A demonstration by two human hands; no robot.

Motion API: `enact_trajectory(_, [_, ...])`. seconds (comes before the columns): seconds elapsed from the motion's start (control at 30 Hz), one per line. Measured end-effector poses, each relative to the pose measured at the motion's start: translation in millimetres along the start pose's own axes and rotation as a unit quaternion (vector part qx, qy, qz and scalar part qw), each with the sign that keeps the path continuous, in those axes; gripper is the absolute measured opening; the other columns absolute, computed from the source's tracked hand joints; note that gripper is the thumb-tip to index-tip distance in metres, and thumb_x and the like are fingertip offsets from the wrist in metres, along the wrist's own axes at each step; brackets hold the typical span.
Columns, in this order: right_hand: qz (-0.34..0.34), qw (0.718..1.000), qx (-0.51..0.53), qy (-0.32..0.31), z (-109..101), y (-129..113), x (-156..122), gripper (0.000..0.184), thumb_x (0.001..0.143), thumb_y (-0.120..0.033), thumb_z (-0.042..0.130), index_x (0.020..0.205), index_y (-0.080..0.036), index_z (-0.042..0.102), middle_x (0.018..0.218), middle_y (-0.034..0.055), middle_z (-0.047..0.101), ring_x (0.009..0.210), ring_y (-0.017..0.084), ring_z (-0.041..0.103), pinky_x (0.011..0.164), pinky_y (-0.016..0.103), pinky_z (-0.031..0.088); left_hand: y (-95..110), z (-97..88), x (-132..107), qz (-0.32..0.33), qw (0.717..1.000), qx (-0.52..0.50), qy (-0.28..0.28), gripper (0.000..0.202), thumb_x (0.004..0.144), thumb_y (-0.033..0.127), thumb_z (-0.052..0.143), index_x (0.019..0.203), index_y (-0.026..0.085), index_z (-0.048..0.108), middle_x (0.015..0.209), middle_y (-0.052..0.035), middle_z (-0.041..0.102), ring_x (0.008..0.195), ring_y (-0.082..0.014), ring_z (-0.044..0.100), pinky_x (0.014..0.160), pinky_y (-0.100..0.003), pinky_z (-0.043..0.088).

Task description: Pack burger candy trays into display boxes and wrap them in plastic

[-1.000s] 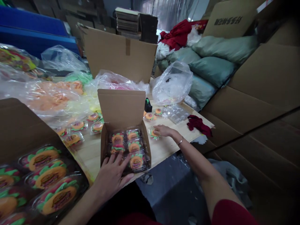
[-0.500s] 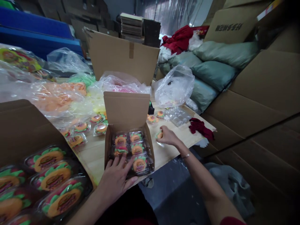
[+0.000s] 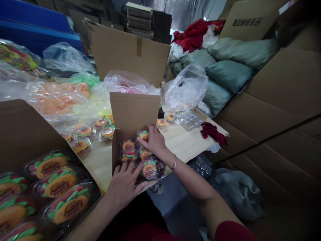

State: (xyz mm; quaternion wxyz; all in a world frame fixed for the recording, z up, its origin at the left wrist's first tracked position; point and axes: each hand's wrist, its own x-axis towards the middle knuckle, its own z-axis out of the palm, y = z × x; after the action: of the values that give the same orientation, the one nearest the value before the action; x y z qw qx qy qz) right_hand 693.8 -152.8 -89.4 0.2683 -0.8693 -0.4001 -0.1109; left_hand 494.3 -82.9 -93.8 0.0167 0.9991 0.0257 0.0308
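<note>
A small open cardboard box (image 3: 135,110) stands on the table with its lid upright. Inside sit several toy burgers in clear plastic packs, one of them a toy burger (image 3: 149,169) at the front right. My left hand (image 3: 124,182) rests over the box's front left, fingers spread on the packs and hiding some of them. Reaching into the back right of the box, my right hand (image 3: 155,142) has its thumb and fingers closed around a packaged toy burger (image 3: 143,135); the fingers partly cover it.
A larger box (image 3: 15,134) of packaged burgers stands at near left. Loose packaged burgers (image 3: 85,131) lie behind it. Plastic bags (image 3: 187,88) and a tall carton (image 3: 130,57) are at the back. Clear trays (image 3: 190,120) and a dark red cloth (image 3: 213,133) lie at right.
My right hand has moved left from the tabletop into the box, bringing the packaged toy burger with it. My left hand has stayed at the box's front. The view has shifted slightly.
</note>
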Motion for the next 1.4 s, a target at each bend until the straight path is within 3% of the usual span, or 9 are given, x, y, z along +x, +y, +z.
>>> enact_trajectory(0.13, [0.013,0.997,-0.041,-0.070,-13,-1,-5,0.055,0.093,-0.056,0.052,0.129,-0.015,0.049,0.117,0.0188,0.051,0.102,0.032,0.059,0.084,0.044,0.051,1,-1.1,-1,-0.005,1.000,0.000,-0.001,0.063,0.092,0.055,0.049,0.147,0.025,0.044,0.139,-0.0186,0.055,0.121,-0.0393,0.051,0.093,-0.051,0.042])
enact_trajectory(0.27, [-0.054,0.990,-0.007,-0.133,-34,6,-1,0.046,0.091,-0.033,0.064,0.129,-0.014,0.046,0.121,0.0155,0.051,0.113,0.028,0.054,0.092,0.042,0.048,0,-2.2,-2,0.005,1.000,-0.008,0.000,0.065,0.092,0.060,0.046,0.147,0.026,0.043,0.138,-0.0183,0.055,0.120,-0.0385,0.051,0.093,-0.051,0.042])
enact_trajectory(0.6, [-0.203,0.964,-0.059,-0.161,-40,31,11,0.049,0.084,-0.037,0.073,0.122,-0.011,0.055,0.117,0.0172,0.058,0.108,0.030,0.052,0.096,0.046,0.043,-3,0.6,-1,0.014,0.999,-0.032,-0.005,0.067,0.092,0.063,0.042,0.149,0.027,0.040,0.139,-0.0165,0.055,0.120,-0.0376,0.051,0.094,-0.050,0.041])
enact_trajectory(0.73, [-0.251,0.963,0.022,-0.092,-38,52,4,0.056,0.088,-0.043,0.067,0.133,-0.014,0.051,0.136,0.0196,0.051,0.126,0.030,0.046,0.107,0.048,0.037,-4,3.7,-1,0.009,1.000,-0.029,0.006,0.065,0.091,0.061,0.046,0.148,0.030,0.041,0.139,-0.0146,0.056,0.118,-0.0366,0.053,0.093,-0.050,0.042])
enact_trajectory(0.83, [-0.110,0.991,0.078,0.003,-28,85,20,0.036,0.099,-0.038,0.046,0.127,-0.019,0.056,0.130,0.0144,0.057,0.123,0.025,0.051,0.105,0.043,0.040,-7,10.7,-1,0.006,0.999,-0.032,0.019,0.064,0.090,0.062,0.047,0.147,0.032,0.043,0.139,-0.0135,0.057,0.116,-0.0365,0.055,0.092,-0.051,0.043])
enact_trajectory(0.93, [0.044,0.997,0.047,0.039,-7,123,50,0.040,0.101,-0.025,0.028,0.127,-0.013,0.056,0.124,0.0176,0.059,0.118,0.024,0.053,0.102,0.043,0.042,-11,18.5,-1,0.009,0.999,-0.037,0.026,0.065,0.089,0.064,0.046,0.146,0.033,0.043,0.140,-0.0133,0.056,0.118,-0.0373,0.055,0.093,-0.052,0.043])
enact_trajectory(1.1, [0.036,0.999,0.006,-0.032,23,158,66,0.038,0.092,-0.031,0.054,0.127,-0.017,0.055,0.136,0.0159,0.052,0.128,0.027,0.045,0.109,0.046,0.035,-16,25.5,0,0.010,0.999,-0.035,0.027,0.066,0.087,0.069,0.043,0.144,0.035,0.045,0.140,-0.0123,0.057,0.119,-0.0382,0.057,0.092,-0.054,0.046])
enact_trajectory(1.27, [0.055,0.995,-0.013,-0.079,27,172,51,0.039,0.077,-0.045,0.073,0.102,-0.017,0.060,0.111,0.0124,0.058,0.114,0.028,0.051,0.102,0.044,0.040,-18,28.0,2,0.020,0.998,-0.033,0.044,0.064,0.086,0.067,0.046,0.142,0.036,0.047,0.136,-0.0103,0.061,0.112,-0.0361,0.061,0.087,-0.051,0.050])
enact_trajectory(1.4, [0.120,0.989,0.016,-0.079,34,178,42,0.056,0.075,-0.050,0.073,0.114,-0.018,0.050,0.114,0.0098,0.056,0.105,0.023,0.056,0.091,0.036,0.048,-16,27.3,2,0.018,0.999,-0.014,0.049,0.065,0.086,0.066,0.047,0.143,0.034,0.047,0.135,-0.0119,0.061,0.111,-0.0360,0.061,0.088,-0.051,0.048])
